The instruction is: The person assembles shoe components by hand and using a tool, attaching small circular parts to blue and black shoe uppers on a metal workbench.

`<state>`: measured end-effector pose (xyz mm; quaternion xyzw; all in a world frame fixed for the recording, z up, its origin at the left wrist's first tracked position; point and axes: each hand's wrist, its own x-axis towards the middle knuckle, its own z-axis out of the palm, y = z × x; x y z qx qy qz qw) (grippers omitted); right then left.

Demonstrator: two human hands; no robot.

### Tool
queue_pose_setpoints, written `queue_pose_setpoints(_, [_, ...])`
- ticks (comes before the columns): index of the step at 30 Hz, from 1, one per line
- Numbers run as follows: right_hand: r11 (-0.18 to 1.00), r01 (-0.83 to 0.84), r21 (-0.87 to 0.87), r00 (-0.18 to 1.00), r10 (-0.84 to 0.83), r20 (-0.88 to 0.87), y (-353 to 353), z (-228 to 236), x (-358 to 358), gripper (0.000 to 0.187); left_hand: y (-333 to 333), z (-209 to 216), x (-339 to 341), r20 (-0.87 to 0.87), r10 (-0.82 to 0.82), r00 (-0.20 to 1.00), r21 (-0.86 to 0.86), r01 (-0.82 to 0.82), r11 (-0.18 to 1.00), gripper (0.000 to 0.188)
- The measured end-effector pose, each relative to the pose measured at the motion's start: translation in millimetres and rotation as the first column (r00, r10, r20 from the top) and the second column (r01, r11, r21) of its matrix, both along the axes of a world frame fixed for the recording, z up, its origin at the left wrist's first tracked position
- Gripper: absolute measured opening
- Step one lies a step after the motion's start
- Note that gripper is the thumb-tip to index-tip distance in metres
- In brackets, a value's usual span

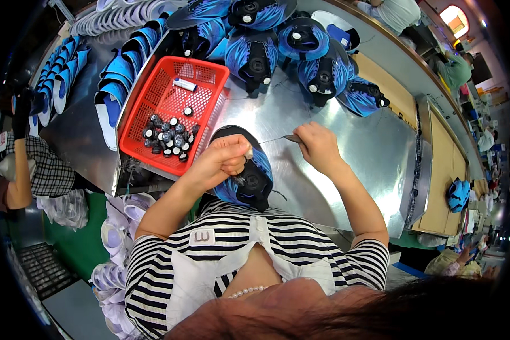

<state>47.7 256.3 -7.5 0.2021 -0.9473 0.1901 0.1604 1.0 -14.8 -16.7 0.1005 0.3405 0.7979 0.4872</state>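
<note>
Metal tabletop [368, 161] — 1 cord [272, 139] between 2 hands [320, 146]

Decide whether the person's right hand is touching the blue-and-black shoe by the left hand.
Apart. The head view shows it: a strip of bare metal table lies between the right hand and the shoe.
</note>
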Motion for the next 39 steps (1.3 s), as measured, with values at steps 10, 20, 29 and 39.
queue_pose_setpoints(10, [0.589,0.213,-0.780,0.920,0.147,0.363,-92.7,28.8,25.5,0.015,18.9,20.0,13.5,-0.047,0.372,0.927,-0.026,-0.374,0.927,0.017])
queue_pose_setpoints(20, [0.161,0.378,-0.912,0.871,0.273,0.409,-65.5,10.0,10.2,0.015,31.2,6.7,21.5,-0.513,0.235,0.826,-0.154,-0.358,0.921,0.026])
queue_pose_setpoints(29, [0.984,-0.082,-0.156,0.955,0.033,-0.294,-49.5,38.0,17.3,0.041,20.9,16.4,21.3,-0.416,0.172,0.893,-0.200,-0.274,0.941,0.012])
queue_pose_setpoints(39, [0.375,0.287,-0.882,0.868,0.287,0.405,-66.7,-3.5,37.3,0.004,12.4,-8.0,19.5,-0.260,0.193,0.946,-0.199,-0.248,0.948,0.017])
